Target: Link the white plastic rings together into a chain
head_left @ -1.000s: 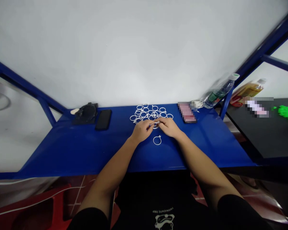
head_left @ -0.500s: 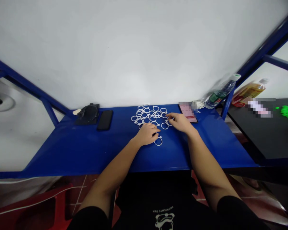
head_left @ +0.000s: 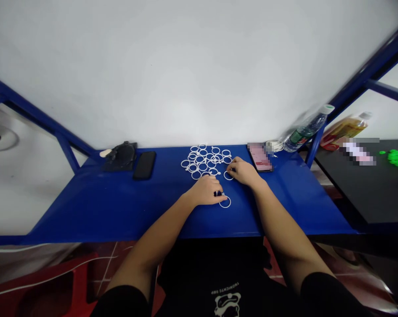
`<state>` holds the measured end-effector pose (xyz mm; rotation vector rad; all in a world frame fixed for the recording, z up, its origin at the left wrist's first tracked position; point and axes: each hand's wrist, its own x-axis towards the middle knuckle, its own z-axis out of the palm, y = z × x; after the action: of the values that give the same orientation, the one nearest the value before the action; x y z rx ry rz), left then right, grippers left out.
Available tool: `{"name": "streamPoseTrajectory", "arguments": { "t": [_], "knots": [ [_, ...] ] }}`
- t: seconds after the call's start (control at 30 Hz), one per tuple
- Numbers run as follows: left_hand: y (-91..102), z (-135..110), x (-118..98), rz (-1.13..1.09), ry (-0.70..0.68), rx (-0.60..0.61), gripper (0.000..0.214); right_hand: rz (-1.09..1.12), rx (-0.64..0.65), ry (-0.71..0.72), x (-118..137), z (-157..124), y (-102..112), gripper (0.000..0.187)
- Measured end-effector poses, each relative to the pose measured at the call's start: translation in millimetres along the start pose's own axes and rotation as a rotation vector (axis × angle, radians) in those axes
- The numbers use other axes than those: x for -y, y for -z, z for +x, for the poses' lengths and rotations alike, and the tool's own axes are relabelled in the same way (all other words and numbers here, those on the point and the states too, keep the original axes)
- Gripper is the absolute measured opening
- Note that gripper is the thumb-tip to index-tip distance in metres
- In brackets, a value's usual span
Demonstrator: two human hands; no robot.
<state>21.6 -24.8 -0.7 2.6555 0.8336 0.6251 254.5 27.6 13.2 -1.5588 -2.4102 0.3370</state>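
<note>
White plastic rings, each with a small knob or eyelet, lie in a loose cluster (head_left: 206, 160) on the blue tabletop (head_left: 119, 211). My left hand (head_left: 206, 190) is at the near side of the cluster, thumb and fingers closed on one white ring (head_left: 225, 207) at its knobbed end. To the cluster's right, my right hand (head_left: 243, 171) pinches at the edge of another white ring (head_left: 228, 179), which lies on the table. The right fingertips cover part of that ring.
A black phone (head_left: 145, 165) and a crumpled black plastic bag (head_left: 121, 156) lie at the left. At the right are a phone with a lit screen (head_left: 260, 157), a white cable (head_left: 274, 146) and a water bottle (head_left: 306, 132). Blue metal posts (head_left: 66, 149) stand at both sides.
My left hand has moved slightly right and nearer to me, with its ring. My right hand has come down a little onto the ring beside the cluster.
</note>
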Motion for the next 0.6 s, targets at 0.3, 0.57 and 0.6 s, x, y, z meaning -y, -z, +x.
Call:
{"name": "streamPoseTrajectory", "arguments": {
  "t": [0.3,0.57,0.6],
  "knots": [
    [9.3,-4,13,-0.120,0.278,-0.310,0.035,0.388,-0.251,0.205,34,-7,6,0.013],
    [13.4,-4,13,-0.075,0.296,-0.359,0.040,0.759,-0.232,0.201,56,-8,-8,0.019],
    [13.6,-4,13,-0.078,0.303,-0.371,0.041,0.804,-0.196,0.186,55,-8,-8,0.021]
  ]
}}
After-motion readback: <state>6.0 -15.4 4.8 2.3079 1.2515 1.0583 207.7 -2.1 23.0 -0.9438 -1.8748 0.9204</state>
